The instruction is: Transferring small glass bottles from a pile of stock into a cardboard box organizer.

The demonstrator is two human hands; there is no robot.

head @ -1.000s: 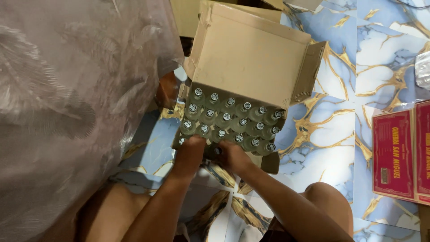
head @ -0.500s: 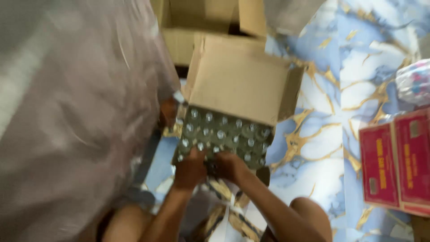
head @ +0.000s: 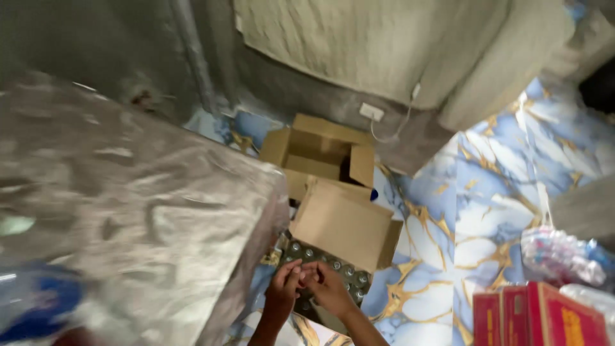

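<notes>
Head view, looking down at a blue and white marble floor [head: 474,224] with gold lines.

Open brown cardboard box [head: 339,221] on the floor, one big flap folded back over it. Inside, rows of small bottles [head: 323,259] with shiny round caps, packed tight, side by side.

Left hand [head: 285,291] and right hand [head: 327,288] close together at the near edge of the box, right over the bottles, fingertips touching. Fingers curled in; too blurry to tell what sits between them, if anything.

Second cardboard box [head: 317,150] just behind the first, flaps open, inside dark.

Big bundle wrapped in clear plastic [head: 128,224] on the left, pressing up beside the box. Red boxes [head: 538,317] at the lower right, well apart. Crinkly plastic pack [head: 560,256] above them. Grey wall [head: 307,83] at the back, with a white socket [head: 371,112] and a thin cord.
</notes>
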